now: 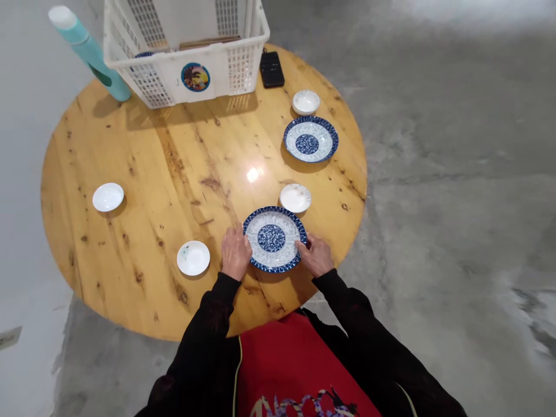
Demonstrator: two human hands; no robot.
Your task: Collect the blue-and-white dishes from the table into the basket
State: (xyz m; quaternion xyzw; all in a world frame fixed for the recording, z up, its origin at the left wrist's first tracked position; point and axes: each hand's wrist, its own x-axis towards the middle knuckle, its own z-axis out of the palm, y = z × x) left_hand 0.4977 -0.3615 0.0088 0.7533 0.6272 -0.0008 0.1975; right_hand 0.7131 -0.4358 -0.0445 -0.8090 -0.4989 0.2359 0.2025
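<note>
A blue-and-white patterned plate (274, 238) lies flat near the front edge of the round wooden table (174, 174). My left hand (236, 251) grips its left rim and my right hand (315, 255) grips its right rim. Just beyond it sits a small white saucer (295, 198). A second patterned plate (311, 139) lies farther back on the right, with another small white dish (306, 102) behind it.
Two more white saucers (193, 258) (108, 197) lie on the table's left half. A white plastic crate (185, 49) stands at the back, a teal bottle (89, 52) to its left and a black device (271, 69) to its right. Grey concrete floor surrounds the table.
</note>
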